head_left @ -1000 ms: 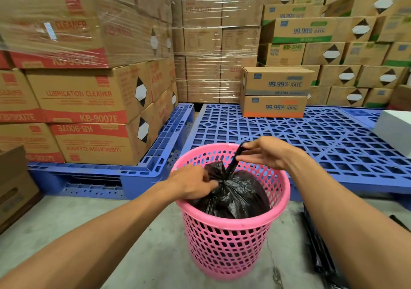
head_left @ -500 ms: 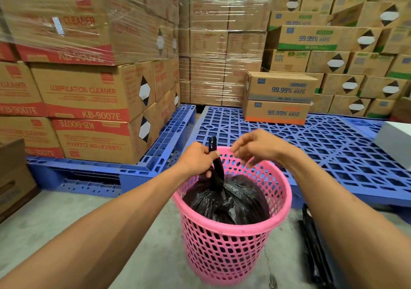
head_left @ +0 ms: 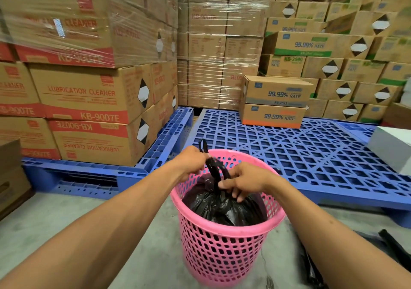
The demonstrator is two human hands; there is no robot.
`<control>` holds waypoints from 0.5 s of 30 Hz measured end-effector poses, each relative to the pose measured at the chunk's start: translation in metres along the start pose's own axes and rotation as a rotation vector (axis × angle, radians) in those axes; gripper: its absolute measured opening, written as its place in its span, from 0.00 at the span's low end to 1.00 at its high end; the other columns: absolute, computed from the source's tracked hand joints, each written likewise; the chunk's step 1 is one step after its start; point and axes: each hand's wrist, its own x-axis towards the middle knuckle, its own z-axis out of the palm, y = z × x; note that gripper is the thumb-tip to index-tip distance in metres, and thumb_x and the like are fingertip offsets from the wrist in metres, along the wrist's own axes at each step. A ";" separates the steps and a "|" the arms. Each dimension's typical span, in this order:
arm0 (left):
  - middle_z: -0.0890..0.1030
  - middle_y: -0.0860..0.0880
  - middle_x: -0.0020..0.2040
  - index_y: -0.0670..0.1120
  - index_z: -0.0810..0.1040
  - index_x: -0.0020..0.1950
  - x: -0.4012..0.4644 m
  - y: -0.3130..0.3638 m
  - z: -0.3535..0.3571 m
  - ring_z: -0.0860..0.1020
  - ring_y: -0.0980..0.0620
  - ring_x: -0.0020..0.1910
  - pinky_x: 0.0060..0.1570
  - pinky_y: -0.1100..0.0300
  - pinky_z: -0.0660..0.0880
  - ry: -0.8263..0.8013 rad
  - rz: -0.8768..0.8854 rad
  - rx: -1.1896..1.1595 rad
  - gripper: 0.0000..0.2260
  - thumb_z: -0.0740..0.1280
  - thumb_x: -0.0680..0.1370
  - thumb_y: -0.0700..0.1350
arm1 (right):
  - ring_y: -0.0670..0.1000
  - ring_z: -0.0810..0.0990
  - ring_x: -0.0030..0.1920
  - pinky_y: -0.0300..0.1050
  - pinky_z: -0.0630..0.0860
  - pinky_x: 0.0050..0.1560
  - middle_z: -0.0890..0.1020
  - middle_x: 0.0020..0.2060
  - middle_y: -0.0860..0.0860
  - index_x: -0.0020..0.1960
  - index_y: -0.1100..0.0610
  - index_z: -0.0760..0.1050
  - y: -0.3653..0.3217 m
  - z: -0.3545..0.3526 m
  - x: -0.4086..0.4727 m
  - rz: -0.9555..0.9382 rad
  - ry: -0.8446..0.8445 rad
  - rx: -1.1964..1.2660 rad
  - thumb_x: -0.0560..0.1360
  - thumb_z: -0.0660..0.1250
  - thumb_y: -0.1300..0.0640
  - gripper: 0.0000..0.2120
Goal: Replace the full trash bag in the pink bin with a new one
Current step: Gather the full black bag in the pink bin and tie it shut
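A pink perforated bin stands on the concrete floor right in front of me. A full black trash bag fills it, its neck twisted into a thin strand that rises above the rim. My left hand grips the upper end of that strand at the bin's far left rim, with a short black tail sticking up past my fingers. My right hand pinches the strand lower down, just above the bulging bag. More black plastic lies on the floor to the right of the bin, partly hidden by my right arm.
Blue plastic pallets lie right behind the bin. Stacked cardboard boxes rise on the left, and more boxes fill the back and right. A white block sits on the pallet at far right. A brown box stands at the left edge.
My left hand rose from the bag's body to the top of the twisted neck. My right hand came down from above the rim and took hold of the strand lower down.
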 end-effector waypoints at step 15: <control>0.68 0.42 0.55 0.41 0.77 0.53 -0.004 -0.008 0.012 0.77 0.42 0.46 0.40 0.50 0.73 -0.059 0.372 1.361 0.08 0.64 0.81 0.45 | 0.54 0.87 0.34 0.43 0.84 0.38 0.86 0.33 0.58 0.42 0.67 0.81 -0.013 -0.036 -0.014 -0.103 0.242 -0.220 0.73 0.73 0.67 0.03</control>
